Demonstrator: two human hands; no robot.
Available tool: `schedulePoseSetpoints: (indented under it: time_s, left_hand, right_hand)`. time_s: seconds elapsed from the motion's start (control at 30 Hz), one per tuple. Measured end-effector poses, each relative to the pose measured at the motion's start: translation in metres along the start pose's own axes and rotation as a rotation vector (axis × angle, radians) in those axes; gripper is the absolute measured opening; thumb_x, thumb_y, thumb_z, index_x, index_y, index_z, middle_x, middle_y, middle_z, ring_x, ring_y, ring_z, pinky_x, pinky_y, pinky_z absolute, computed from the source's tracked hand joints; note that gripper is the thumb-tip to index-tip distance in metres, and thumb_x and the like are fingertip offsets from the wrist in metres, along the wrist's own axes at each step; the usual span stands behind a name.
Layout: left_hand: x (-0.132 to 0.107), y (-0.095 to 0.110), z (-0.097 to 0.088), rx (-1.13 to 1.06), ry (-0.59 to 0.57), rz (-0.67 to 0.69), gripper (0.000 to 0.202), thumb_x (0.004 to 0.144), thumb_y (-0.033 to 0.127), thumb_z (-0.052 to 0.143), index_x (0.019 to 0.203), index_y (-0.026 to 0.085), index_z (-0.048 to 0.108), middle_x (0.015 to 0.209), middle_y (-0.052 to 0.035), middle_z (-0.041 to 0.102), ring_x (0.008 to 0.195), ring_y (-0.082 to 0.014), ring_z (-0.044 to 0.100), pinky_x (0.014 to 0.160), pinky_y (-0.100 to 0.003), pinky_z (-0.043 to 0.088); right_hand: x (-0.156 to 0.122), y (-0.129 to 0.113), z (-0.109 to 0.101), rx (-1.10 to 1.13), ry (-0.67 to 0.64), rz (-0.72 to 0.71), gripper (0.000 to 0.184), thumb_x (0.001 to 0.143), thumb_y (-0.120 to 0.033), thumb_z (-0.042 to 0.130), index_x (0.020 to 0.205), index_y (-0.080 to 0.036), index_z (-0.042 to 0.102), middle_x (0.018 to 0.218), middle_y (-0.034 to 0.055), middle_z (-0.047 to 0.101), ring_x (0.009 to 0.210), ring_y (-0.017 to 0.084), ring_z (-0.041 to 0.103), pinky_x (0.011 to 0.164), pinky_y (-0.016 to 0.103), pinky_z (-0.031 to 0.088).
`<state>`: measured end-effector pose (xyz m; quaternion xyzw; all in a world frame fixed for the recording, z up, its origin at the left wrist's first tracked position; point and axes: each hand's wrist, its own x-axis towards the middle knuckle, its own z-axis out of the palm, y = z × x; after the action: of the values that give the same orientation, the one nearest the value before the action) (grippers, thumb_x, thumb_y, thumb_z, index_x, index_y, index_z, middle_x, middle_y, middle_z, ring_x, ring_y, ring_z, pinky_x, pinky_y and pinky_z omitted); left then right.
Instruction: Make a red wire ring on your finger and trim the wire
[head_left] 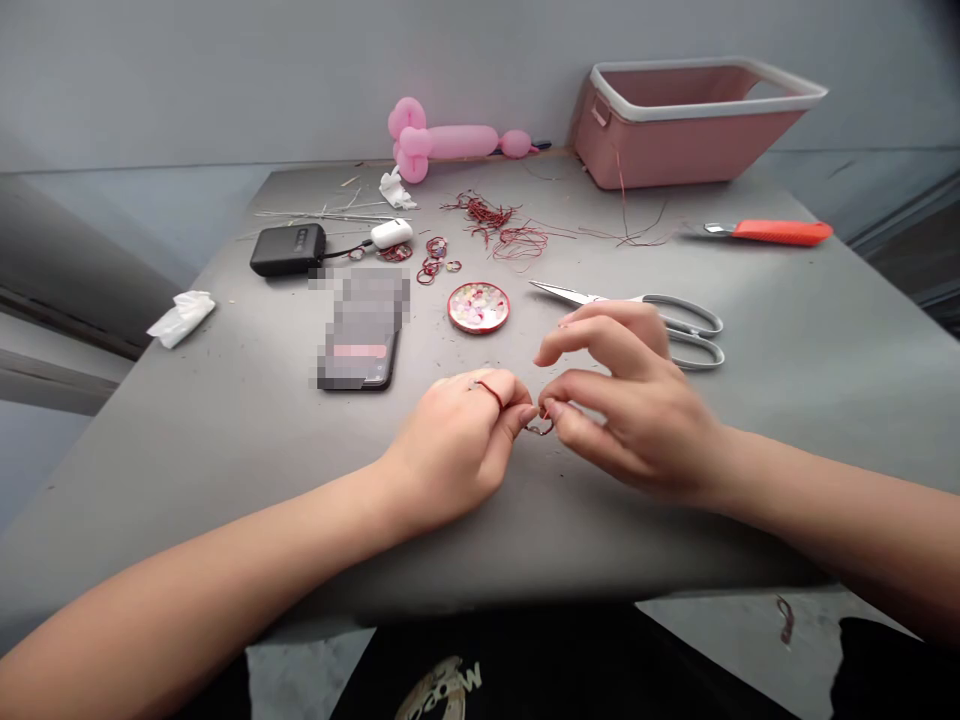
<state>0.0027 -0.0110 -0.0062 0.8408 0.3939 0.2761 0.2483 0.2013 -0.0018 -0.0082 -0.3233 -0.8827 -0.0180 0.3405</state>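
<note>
Between my two hands is a small dark red cord loop [540, 430], low over the grey table near its front edge. My left hand [461, 440] pinches one side of it between thumb and forefinger. One of its fingers wears a thin red cord ring [490, 391]. My right hand [637, 410] pinches the other side with thumb and forefinger, its remaining fingers raised and curved. Fingertips cover part of the loop. Just beyond the hands sits a round red-rimmed dish of small pale and pink beads [478, 307]. Scissors [675, 318] lie partly behind my right hand.
Left of the dish lie a phone [364, 330], a black power bank [288, 250] and a white earphone case [391, 234]. Finished-looking cord rings [431, 268] and red thread scraps [487, 213] lie behind. Farther back are a pink balloon [457, 140], a pink bin [682, 145] and a utility knife [780, 232].
</note>
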Motion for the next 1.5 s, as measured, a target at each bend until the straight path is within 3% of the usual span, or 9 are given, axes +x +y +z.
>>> schedulePoseSetpoints:
  time_s: [0.17,0.43,0.63,0.9,1.0,1.1,1.27,1.37,1.5]
  left_hand:
    - [0.0,-0.003,-0.002,-0.013,0.006,0.017,0.016,0.096,0.021,0.046,0.083,0.019,0.056,0.079,-0.0023,0.068,0.074,-0.0156,0.06,0.073,-0.029,0.046]
    - [0.001,-0.003,0.001,0.005,0.057,0.074,0.017,0.095,0.018,0.048,0.078,0.018,0.052,0.075,-0.0006,0.065,0.067,-0.0133,0.056,0.066,-0.026,0.043]
    - [-0.001,-0.005,0.0,0.216,0.15,0.254,0.019,0.099,0.022,0.043,0.086,0.017,0.056,0.079,-0.0036,0.067,0.069,-0.0163,0.056,0.068,-0.03,0.044]
    - [-0.001,-0.006,0.0,0.288,0.248,0.371,0.015,0.096,0.016,0.047,0.082,0.018,0.054,0.077,-0.0022,0.068,0.068,-0.0152,0.056,0.07,-0.029,0.044]
    - [-0.001,-0.005,-0.001,0.292,0.259,0.363,0.016,0.096,0.017,0.047,0.081,0.017,0.055,0.076,-0.0032,0.068,0.068,-0.0156,0.056,0.071,-0.031,0.045]
    - [0.001,-0.005,-0.003,0.187,0.261,0.209,0.015,0.094,0.02,0.051,0.081,0.017,0.057,0.072,-0.0018,0.066,0.066,-0.0143,0.057,0.067,-0.028,0.045]
    - [0.003,-0.002,-0.005,-0.101,0.206,-0.056,0.017,0.092,0.023,0.054,0.078,0.016,0.061,0.068,0.0005,0.067,0.064,-0.0111,0.062,0.065,-0.024,0.047]
    - [0.003,0.001,-0.005,-0.189,0.189,-0.048,0.018,0.092,0.024,0.056,0.077,0.016,0.062,0.069,0.0002,0.067,0.065,-0.0106,0.063,0.065,-0.023,0.048]
    - [0.003,0.001,-0.004,-0.255,0.172,0.027,0.017,0.092,0.02,0.054,0.077,0.016,0.059,0.07,0.0001,0.067,0.064,-0.0096,0.062,0.064,-0.021,0.049]
  right_hand:
    - [0.007,0.006,0.0,0.566,-0.253,0.365,0.033,0.095,-0.028,0.047,0.073,-0.023,0.071,0.092,0.0041,0.064,0.092,0.018,0.062,0.083,0.036,0.05]
    - [0.006,0.003,-0.001,0.355,-0.054,0.307,0.014,0.084,-0.027,0.064,0.072,-0.022,0.069,0.095,0.0059,0.062,0.095,0.021,0.055,0.093,0.041,0.043]
    - [0.011,0.0,-0.003,1.134,-0.26,0.813,0.023,0.082,-0.033,0.063,0.064,-0.021,0.072,0.099,0.0068,0.058,0.099,0.021,0.057,0.088,0.038,0.047]
    - [0.014,-0.001,0.0,1.346,-0.237,0.925,0.027,0.079,-0.034,0.064,0.056,-0.021,0.073,0.109,0.009,0.066,0.108,0.024,0.056,0.087,0.036,0.05]
    - [0.013,0.0,0.001,1.356,-0.253,0.905,0.03,0.081,-0.037,0.064,0.058,-0.019,0.072,0.11,0.0095,0.067,0.102,0.023,0.061,0.086,0.038,0.052]
    - [0.01,0.001,0.001,0.925,-0.076,0.759,0.024,0.083,-0.043,0.066,0.076,-0.021,0.074,0.109,0.0089,0.068,0.105,0.024,0.062,0.094,0.043,0.049]
    - [0.005,0.005,-0.002,-0.025,0.249,0.102,0.028,0.075,-0.032,0.079,0.102,-0.028,0.071,0.112,0.0094,0.066,0.109,0.029,0.055,0.097,0.051,0.046]
    - [0.004,0.003,-0.003,-0.19,0.256,-0.108,0.027,0.075,-0.021,0.078,0.101,-0.026,0.07,0.112,0.0105,0.065,0.108,0.03,0.053,0.09,0.05,0.05]
    - [0.001,-0.004,-0.005,-0.223,0.27,-0.118,0.025,0.078,-0.016,0.075,0.099,-0.027,0.068,0.107,0.0091,0.067,0.103,0.029,0.057,0.085,0.048,0.053]
